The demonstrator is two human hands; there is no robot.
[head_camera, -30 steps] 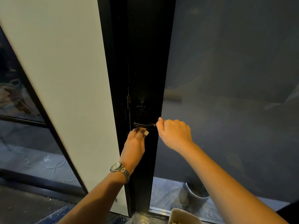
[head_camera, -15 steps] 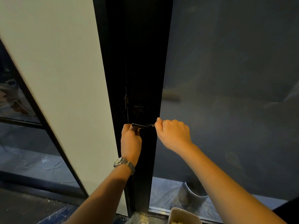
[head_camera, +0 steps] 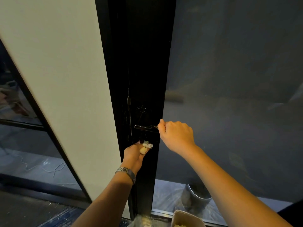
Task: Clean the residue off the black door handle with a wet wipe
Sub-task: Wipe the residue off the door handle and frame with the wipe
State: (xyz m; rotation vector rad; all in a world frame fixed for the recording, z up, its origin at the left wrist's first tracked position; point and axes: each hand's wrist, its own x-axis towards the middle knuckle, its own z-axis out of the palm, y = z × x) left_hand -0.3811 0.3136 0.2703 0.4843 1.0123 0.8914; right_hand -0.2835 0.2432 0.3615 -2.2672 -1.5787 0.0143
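Head view. The black door handle [head_camera: 146, 127] is a slim horizontal lever on the dark door stile [head_camera: 144, 63]. It lies between the two hands: its free end runs into the right hand [head_camera: 176, 136], and its pivot end sits just above the left hand [head_camera: 133, 154]. The right hand's fingers are curled round the lever's tip. The left hand pinches a crumpled wet wipe [head_camera: 146, 146] at its fingertips. The wad is below the lever and apart from it; whether it touches the stile cannot be told.

The lever looks rigid, glossy and probably sprung, so it should dip under downward pressure and turn slippery once wet. Holding its free end steadies it for rubbing. The wipe appears soft, light and limp, and is best held bunched, with a fold projecting past the fingertips.

A wristwatch [head_camera: 126, 172] circles the left wrist. Beyond the right hand is a dim glass pane [head_camera: 229, 79], and outward of the left hand a white panel [head_camera: 57, 79]. Beneath the right forearm, on the floor, are a metal bucket [head_camera: 198, 194] and, nearer, a pale container [head_camera: 186, 218].
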